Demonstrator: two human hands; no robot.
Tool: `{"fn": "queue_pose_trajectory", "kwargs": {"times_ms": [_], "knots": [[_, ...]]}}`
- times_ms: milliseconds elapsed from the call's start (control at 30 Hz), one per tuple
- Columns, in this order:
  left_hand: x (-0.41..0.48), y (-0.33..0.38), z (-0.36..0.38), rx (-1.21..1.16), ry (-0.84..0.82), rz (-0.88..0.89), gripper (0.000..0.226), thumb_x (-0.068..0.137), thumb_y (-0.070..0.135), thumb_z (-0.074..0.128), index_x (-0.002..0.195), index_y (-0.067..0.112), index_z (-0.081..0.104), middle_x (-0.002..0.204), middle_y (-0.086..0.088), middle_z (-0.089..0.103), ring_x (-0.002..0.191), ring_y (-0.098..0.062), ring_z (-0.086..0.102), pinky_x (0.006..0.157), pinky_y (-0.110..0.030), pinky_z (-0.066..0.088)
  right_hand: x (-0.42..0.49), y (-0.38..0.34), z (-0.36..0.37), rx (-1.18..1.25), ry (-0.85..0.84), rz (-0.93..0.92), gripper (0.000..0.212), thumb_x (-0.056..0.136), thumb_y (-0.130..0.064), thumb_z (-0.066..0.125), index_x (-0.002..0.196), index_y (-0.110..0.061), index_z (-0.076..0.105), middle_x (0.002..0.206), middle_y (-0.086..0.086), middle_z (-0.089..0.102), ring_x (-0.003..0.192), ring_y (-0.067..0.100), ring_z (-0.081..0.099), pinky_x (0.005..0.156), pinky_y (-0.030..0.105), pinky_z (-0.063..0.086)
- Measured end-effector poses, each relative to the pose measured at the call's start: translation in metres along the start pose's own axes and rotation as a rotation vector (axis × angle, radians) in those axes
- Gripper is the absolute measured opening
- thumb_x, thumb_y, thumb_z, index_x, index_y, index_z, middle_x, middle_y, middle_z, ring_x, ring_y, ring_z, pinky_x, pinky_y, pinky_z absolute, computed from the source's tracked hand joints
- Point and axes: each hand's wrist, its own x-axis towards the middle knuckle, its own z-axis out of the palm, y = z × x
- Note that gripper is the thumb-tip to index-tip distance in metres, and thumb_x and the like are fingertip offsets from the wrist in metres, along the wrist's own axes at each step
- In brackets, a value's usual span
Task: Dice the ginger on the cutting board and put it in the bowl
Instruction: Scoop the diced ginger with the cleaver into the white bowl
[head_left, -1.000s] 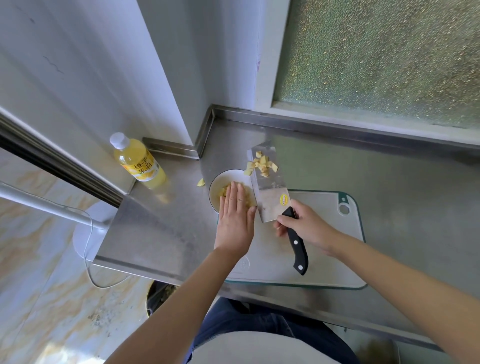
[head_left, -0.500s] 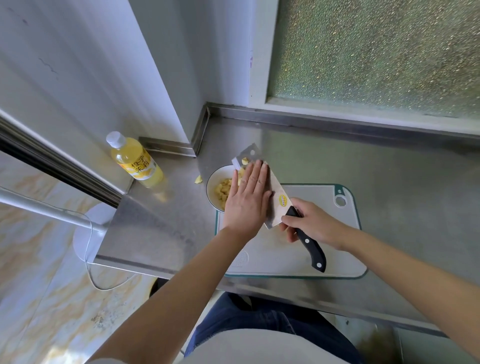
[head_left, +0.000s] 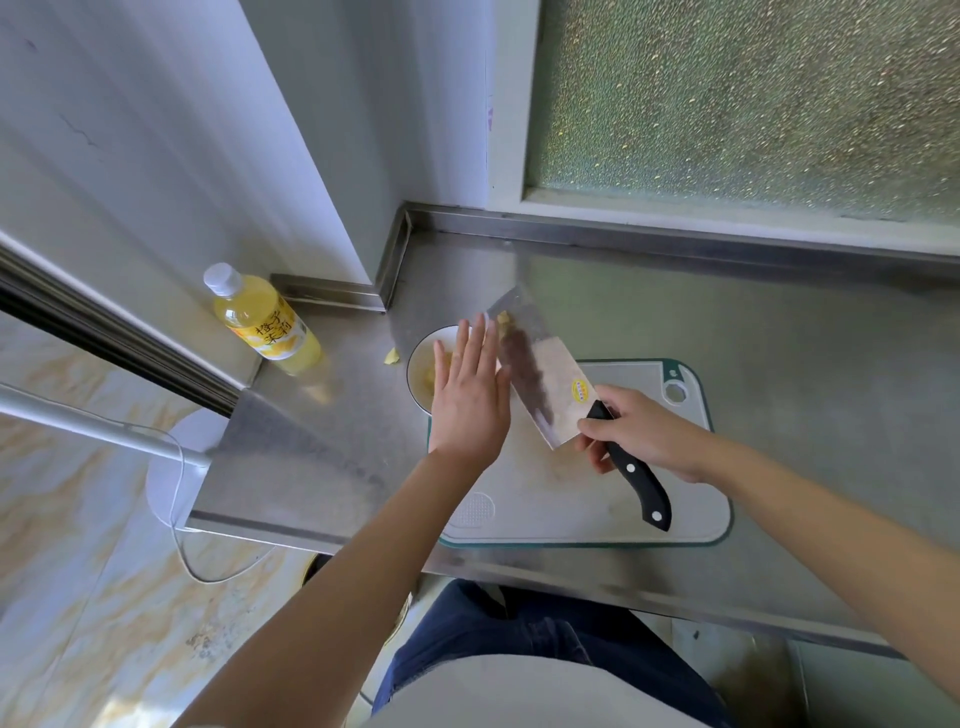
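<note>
While the right grip (head_left: 644, 434) clamps the cleaver (head_left: 545, 389) handle, blade tilted over the bowl (head_left: 418, 358), the left grip (head_left: 470, 402) spreads straight-fingered beside it; diced ginger (head_left: 503, 317) sits on the blade tip and in the bowl.

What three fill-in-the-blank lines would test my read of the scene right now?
The right hand grips the cleaver by its black ____.
The left hand, fingers straight, is above the white ____ holding diced ginger.
The bottle on the steel counter holds ____ liquid.
Missing: handle; bowl; yellow.
</note>
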Motion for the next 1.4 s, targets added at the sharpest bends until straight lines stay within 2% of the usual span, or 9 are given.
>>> {"fn": "queue_pose_trajectory", "kwargs": {"times_ms": [167, 333, 500, 600, 700, 833, 1000, 1167, 1400], "knots": [[0.009, 0.004, -0.002, 0.037, -0.033, 0.133, 0.062, 0.093, 0.038, 0.002, 0.148, 0.009, 0.009, 0.157, -0.005, 0.009, 0.146, -0.020, 0.000, 0.117, -0.035, -0.009, -0.004, -0.001, 0.005, 0.017, -0.037, 0.000, 0.010, 0.096, -0.003, 0.045, 0.088, -0.008, 0.048, 0.076, 0.008, 0.058, 0.055, 0.017, 0.055, 0.056, 0.025, 0.052], [-0.007, -0.016, 0.019, -0.033, -0.147, -0.129, 0.058, 0.101, 0.035, 0.016, 0.147, 0.003, 0.005, 0.157, -0.010, 0.004, 0.146, -0.021, -0.003, 0.116, -0.031, -0.011, 0.002, -0.004, 0.012, 0.051, 0.019, -0.023, 0.015, 0.096, -0.004, 0.045, 0.109, 0.002, 0.049, 0.077, 0.009, 0.058, 0.058, 0.018, 0.056, 0.060, 0.027, 0.055], [-0.019, -0.027, 0.023, -0.027, -0.123, -0.143, 0.049, 0.101, 0.024, 0.024, 0.145, 0.004, 0.021, 0.156, -0.010, 0.015, 0.146, -0.024, 0.002, 0.117, -0.034, -0.009, 0.005, -0.004, 0.012, 0.121, 0.093, -0.050, 0.008, 0.096, -0.004, 0.045, 0.102, -0.003, 0.049, 0.077, 0.009, 0.058, 0.058, 0.019, 0.056, 0.060, 0.027, 0.055], [-0.024, -0.023, 0.019, -0.050, 0.017, -0.022, 0.039, 0.095, 0.014, 0.039, 0.133, 0.006, 0.045, 0.141, -0.015, 0.043, 0.137, -0.033, 0.030, 0.117, -0.042, 0.014, 0.004, 0.004, 0.006, 0.171, 0.163, -0.034, 0.005, 0.096, -0.004, 0.044, 0.095, -0.006, 0.047, 0.077, 0.009, 0.058, 0.058, 0.019, 0.054, 0.059, 0.027, 0.055], [-0.033, -0.016, 0.030, -0.029, 0.108, 0.203, 0.029, 0.083, 0.012, 0.048, 0.110, 0.010, 0.058, 0.114, -0.011, 0.060, 0.113, -0.028, 0.047, 0.095, -0.037, 0.037, 0.005, 0.019, -0.005, 0.193, 0.266, 0.006, 0.014, 0.096, -0.005, 0.044, 0.083, -0.009, 0.043, 0.077, 0.011, 0.057, 0.057, 0.020, 0.052, 0.060, 0.030, 0.054], [-0.039, -0.002, 0.049, -0.042, -0.072, 0.372, 0.025, 0.080, 0.013, 0.054, 0.104, 0.016, 0.059, 0.097, -0.004, 0.061, 0.089, -0.021, 0.050, 0.076, -0.029, 0.040, 0.005, 0.039, -0.016, 0.217, 0.356, 0.058, 0.010, 0.096, -0.002, 0.042, 0.088, -0.008, 0.044, 0.073, 0.011, 0.054, 0.055, 0.022, 0.048, 0.057, 0.028, 0.048], [-0.029, 0.021, 0.062, -0.041, -0.375, 0.145, 0.033, 0.095, 0.022, 0.048, 0.127, 0.015, 0.048, 0.125, -0.007, 0.044, 0.112, -0.026, 0.044, 0.094, -0.035, 0.037, 0.005, 0.057, -0.020, 0.179, 0.384, 0.119, 0.011, 0.096, -0.001, 0.039, 0.088, -0.009, 0.040, 0.070, 0.009, 0.052, 0.056, 0.022, 0.047, 0.059, 0.028, 0.045], [-0.015, 0.035, 0.069, -0.023, -0.397, -0.011, 0.028, 0.096, 0.021, 0.048, 0.121, 0.009, 0.049, 0.121, -0.011, 0.040, 0.110, -0.029, 0.043, 0.090, -0.036, 0.039, 0.005, 0.071, -0.015, 0.038, 0.360, 0.176, 0.014, 0.095, -0.004, 0.039, 0.084, -0.012, 0.041, 0.073, 0.008, 0.055, 0.059, 0.019, 0.048, 0.062, 0.028, 0.044], [-0.017, 0.023, 0.076, 0.101, -0.422, 0.066, 0.026, 0.098, 0.018, 0.042, 0.119, 0.004, 0.047, 0.120, -0.014, 0.043, 0.112, -0.029, 0.040, 0.091, -0.034, 0.038, 0.009, 0.076, -0.003, 0.083, 0.305, 0.228, 0.020, 0.094, -0.003, 0.038, 0.077, -0.013, 0.035, 0.070, 0.006, 0.050, 0.056, 0.018, 0.043, 0.060, 0.027, 0.040]]}}
